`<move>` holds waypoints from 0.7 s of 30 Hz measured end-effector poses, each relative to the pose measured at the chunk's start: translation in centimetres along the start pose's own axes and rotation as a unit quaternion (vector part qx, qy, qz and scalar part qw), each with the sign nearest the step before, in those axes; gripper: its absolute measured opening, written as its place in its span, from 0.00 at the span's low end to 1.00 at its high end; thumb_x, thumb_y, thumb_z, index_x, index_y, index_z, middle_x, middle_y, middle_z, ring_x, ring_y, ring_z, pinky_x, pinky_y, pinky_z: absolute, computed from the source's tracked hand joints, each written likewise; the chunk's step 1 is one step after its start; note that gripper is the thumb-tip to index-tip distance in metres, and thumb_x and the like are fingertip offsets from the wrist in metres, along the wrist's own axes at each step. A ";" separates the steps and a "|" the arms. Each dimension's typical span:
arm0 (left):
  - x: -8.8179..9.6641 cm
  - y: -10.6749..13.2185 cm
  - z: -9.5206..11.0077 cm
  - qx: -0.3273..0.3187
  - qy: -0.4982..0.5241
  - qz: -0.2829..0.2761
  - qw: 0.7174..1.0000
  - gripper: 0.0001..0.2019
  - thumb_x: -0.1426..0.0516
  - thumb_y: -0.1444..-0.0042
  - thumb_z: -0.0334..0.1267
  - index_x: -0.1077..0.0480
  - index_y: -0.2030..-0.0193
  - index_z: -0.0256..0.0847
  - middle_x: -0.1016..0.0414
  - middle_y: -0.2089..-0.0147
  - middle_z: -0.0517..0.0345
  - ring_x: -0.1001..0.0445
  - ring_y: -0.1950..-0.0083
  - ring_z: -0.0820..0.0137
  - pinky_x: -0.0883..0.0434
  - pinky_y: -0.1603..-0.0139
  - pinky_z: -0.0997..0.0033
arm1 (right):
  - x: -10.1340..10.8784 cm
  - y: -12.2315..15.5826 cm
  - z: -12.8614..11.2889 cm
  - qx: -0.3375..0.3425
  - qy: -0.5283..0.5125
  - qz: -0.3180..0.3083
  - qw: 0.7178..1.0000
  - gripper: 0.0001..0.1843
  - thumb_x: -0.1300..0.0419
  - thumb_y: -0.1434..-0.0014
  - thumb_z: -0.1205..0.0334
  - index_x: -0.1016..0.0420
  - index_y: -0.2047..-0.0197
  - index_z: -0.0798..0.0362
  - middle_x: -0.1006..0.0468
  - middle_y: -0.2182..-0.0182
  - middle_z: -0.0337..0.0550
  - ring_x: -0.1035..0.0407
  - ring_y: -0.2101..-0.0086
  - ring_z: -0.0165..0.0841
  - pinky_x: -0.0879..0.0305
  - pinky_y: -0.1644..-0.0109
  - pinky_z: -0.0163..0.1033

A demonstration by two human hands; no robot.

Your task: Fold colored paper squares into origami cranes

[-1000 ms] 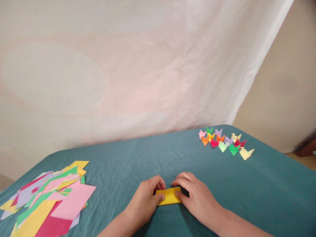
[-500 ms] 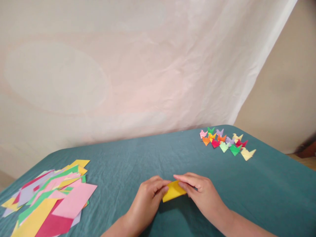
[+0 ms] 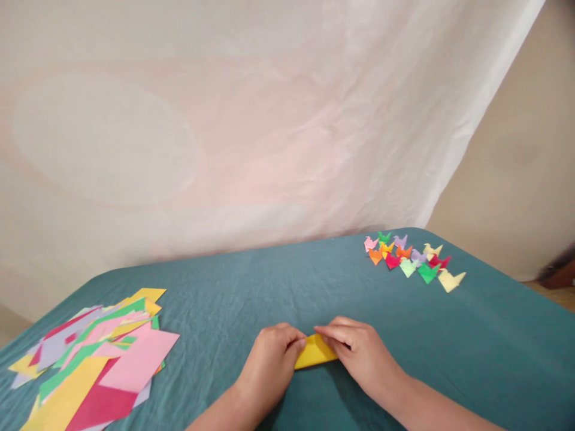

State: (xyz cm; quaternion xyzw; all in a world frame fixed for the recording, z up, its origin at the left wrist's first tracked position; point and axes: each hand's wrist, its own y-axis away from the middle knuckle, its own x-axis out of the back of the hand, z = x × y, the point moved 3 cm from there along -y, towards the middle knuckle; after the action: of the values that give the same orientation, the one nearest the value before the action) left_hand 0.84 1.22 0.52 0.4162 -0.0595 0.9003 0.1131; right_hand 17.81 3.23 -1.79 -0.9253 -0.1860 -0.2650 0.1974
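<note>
Here, both hands pinch a folded yellow paper [image 3: 314,355] between them, low in the view and near its middle.
The left hand [image 3: 274,358] grips the paper's left end, thumb and fingers drawn together; the right hand [image 3: 359,352] pinches its upper right part, fingers bent and pointing leftward. Both forearms slant inward from the bottom edge. Around them spreads a green cloth [image 3: 224,299], with loose sheets [image 3: 140,362] heaped at left and paper birds [image 3: 408,267] clustered at far right.

Fingers [image 3: 336,333] partly hide yellow paper [image 3: 315,353]; paper pile [image 3: 96,371] cut off at bottom edge
</note>
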 end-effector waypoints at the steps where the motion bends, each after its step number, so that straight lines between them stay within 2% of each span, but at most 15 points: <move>1: 0.0 0.0 -0.1 0.008 -0.006 0.000 1.000 0.13 0.51 0.43 0.32 0.25 0.67 0.41 0.24 0.67 0.58 0.28 0.63 0.70 0.37 0.61 0.73 | -0.1 0.0 0.1 -0.003 0.011 -0.005 1.000 0.16 0.47 0.39 0.69 0.22 0.54 0.46 0.23 0.69 0.40 0.29 0.67 0.30 0.36 0.63 0.33; 5: -0.2 -0.2 -0.3 0.026 -0.054 0.008 0.998 0.10 0.50 0.45 0.32 0.28 0.71 0.40 0.26 0.70 0.58 0.29 0.67 0.70 0.37 0.65 0.73 | -0.4 0.1 0.1 -0.003 0.058 -0.014 0.998 0.15 0.47 0.40 0.70 0.21 0.57 0.47 0.24 0.68 0.40 0.30 0.65 0.31 0.37 0.61 0.34; 8: -0.3 -0.2 -0.2 0.015 -0.095 0.023 0.995 0.07 0.48 0.47 0.30 0.30 0.71 0.40 0.28 0.70 0.59 0.31 0.67 0.69 0.38 0.66 0.73 | -0.6 0.2 -0.2 0.001 0.091 -0.019 0.996 0.14 0.47 0.40 0.72 0.20 0.62 0.49 0.26 0.69 0.40 0.32 0.66 0.31 0.38 0.61 0.33; 11: -0.4 -0.3 0.3 -0.059 -0.117 0.035 0.991 0.09 0.48 0.49 0.25 0.30 0.67 0.41 0.29 0.65 0.57 0.31 0.60 0.67 0.37 0.60 0.71 | -0.6 0.2 -0.5 0.002 0.113 -0.025 0.993 0.14 0.47 0.40 0.73 0.21 0.65 0.50 0.29 0.70 0.39 0.33 0.67 0.30 0.39 0.63 0.33; 14: -1.0 -0.2 0.7 -0.155 -0.111 -0.015 0.982 0.14 0.50 0.49 0.20 0.30 0.64 0.41 0.29 0.64 0.56 0.32 0.59 0.67 0.36 0.59 0.71 | -0.3 0.2 -0.6 0.014 0.115 -0.014 0.993 0.14 0.48 0.40 0.73 0.22 0.65 0.50 0.29 0.70 0.40 0.33 0.66 0.31 0.38 0.62 0.34; 17: -1.2 -0.1 0.6 -0.180 -0.102 -0.047 0.977 0.16 0.51 0.51 0.18 0.29 0.63 0.40 0.29 0.64 0.56 0.32 0.61 0.68 0.36 0.60 0.72 | 0.4 0.4 -1.2 0.074 0.113 0.002 0.991 0.16 0.49 0.40 0.75 0.23 0.62 0.50 0.28 0.64 0.42 0.35 0.61 0.33 0.39 0.57 0.36; 21: -1.0 0.1 0.8 -0.174 -0.094 -0.051 0.979 0.14 0.51 0.47 0.20 0.30 0.63 0.40 0.29 0.63 0.56 0.32 0.59 0.68 0.35 0.59 0.72 | 0.6 1.2 -2.0 0.173 0.148 -0.066 0.971 0.14 0.51 0.35 0.69 0.25 0.61 0.49 0.26 0.66 0.41 0.37 0.61 0.34 0.40 0.56 0.39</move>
State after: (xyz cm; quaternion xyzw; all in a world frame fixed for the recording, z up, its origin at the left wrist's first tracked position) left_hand 2.00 0.79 0.30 0.4750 -0.2041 0.8263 0.2236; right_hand 17.97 1.39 -0.20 -0.8131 -0.2585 -0.3757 0.3619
